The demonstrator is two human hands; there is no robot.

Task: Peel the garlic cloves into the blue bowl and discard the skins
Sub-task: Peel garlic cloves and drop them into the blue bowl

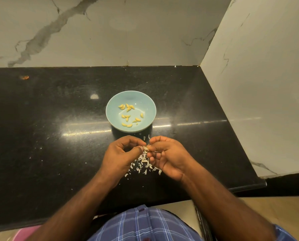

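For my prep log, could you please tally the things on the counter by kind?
Blue bowl: 1
Peeled cloves in the bowl: about 13, as some overlap
Clove being peeled, pinched by left hand and right hand: 1
Loose skins: too many and too small to count
Total: about 15, skins aside

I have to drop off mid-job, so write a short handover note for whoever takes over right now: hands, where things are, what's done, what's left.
Left hand and right hand: both pinch one garlic clove between the fingertips, above the black counter, its skin partly on.
Blue bowl: just beyond the hands, peeled cloves scattered inside.
Skins: loose pile on the counter under the hands.
Left: finish this clove, drop it in the bowl, discard the skins. No other unpeeled cloves in view.
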